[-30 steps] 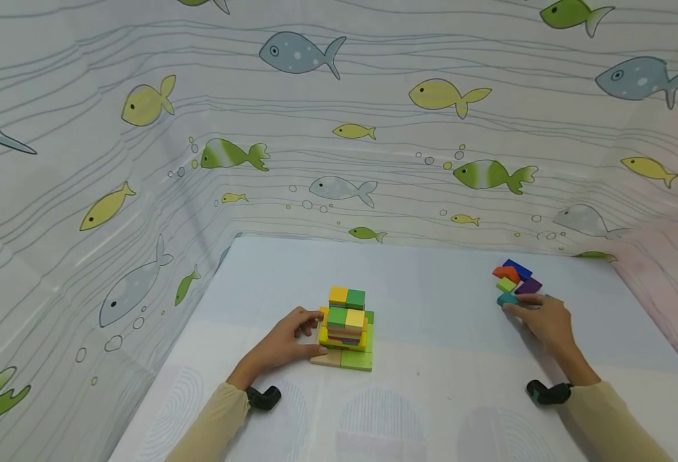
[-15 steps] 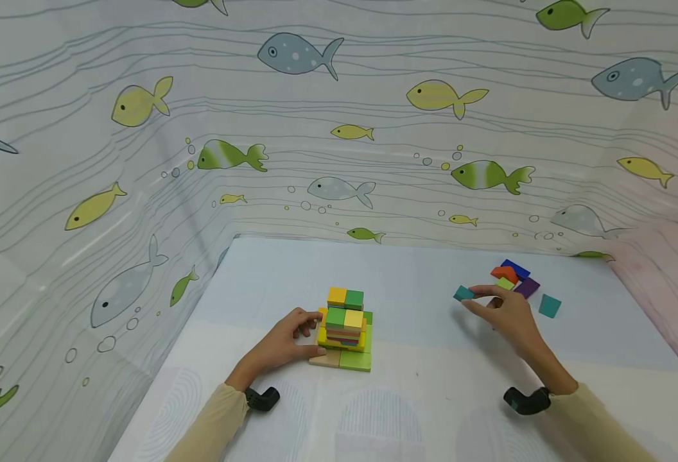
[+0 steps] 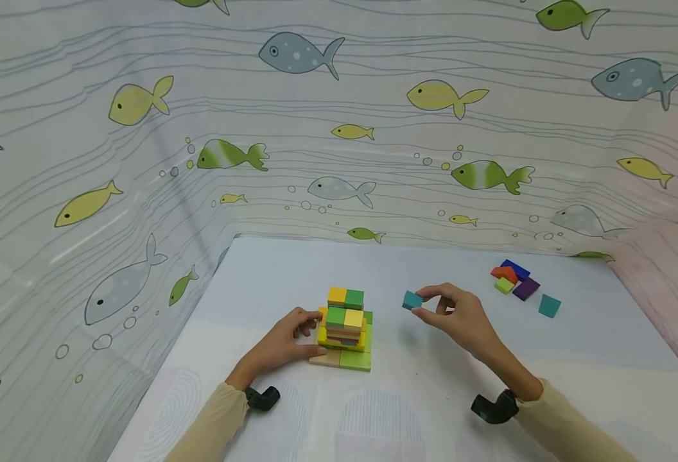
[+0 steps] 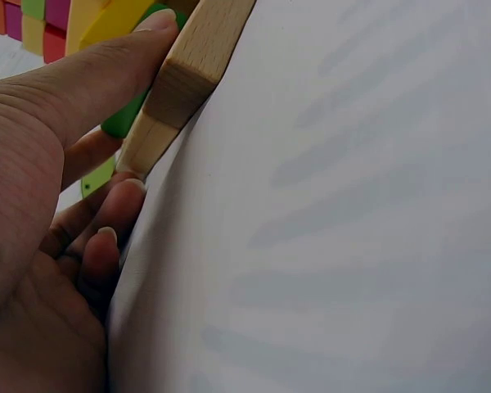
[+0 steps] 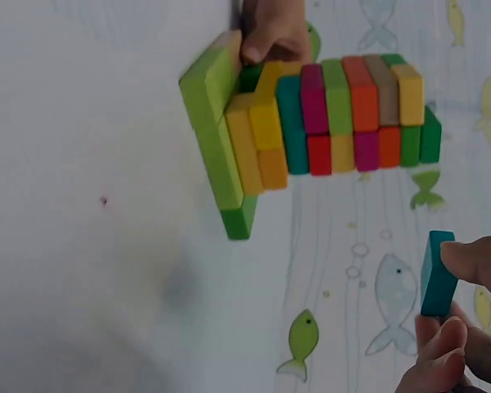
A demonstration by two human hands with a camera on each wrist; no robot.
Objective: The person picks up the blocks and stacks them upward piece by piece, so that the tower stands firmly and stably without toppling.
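Observation:
A tower of coloured wooden blocks [image 3: 346, 335] stands left of centre on the table. Its base is made of green and pale wood pieces, and the right wrist view shows several stacked layers. My left hand [image 3: 281, 339] holds the tower's left side low down, thumb at the near corner and fingers farther back; the left wrist view shows the thumb against a green block beside pale wood [image 4: 198, 61]. To the right of the tower, my right hand [image 3: 460, 316] pinches a teal block [image 3: 412, 300] between thumb and fingers. That block is raised off the table, apart from the tower.
At the back right lie loose blocks: a blue one [image 3: 517, 268], an orange one [image 3: 506, 274], a lime one [image 3: 504, 285], a purple one [image 3: 526, 289] and a teal one [image 3: 549, 306]. A fish-patterned sheet [image 3: 397, 199] rises behind the white table [image 3: 420, 256].
My right hand has lifted the teal block from the loose group and carried it left towards the tower. Another teal block came into sight behind it. My left hand keeps its place.

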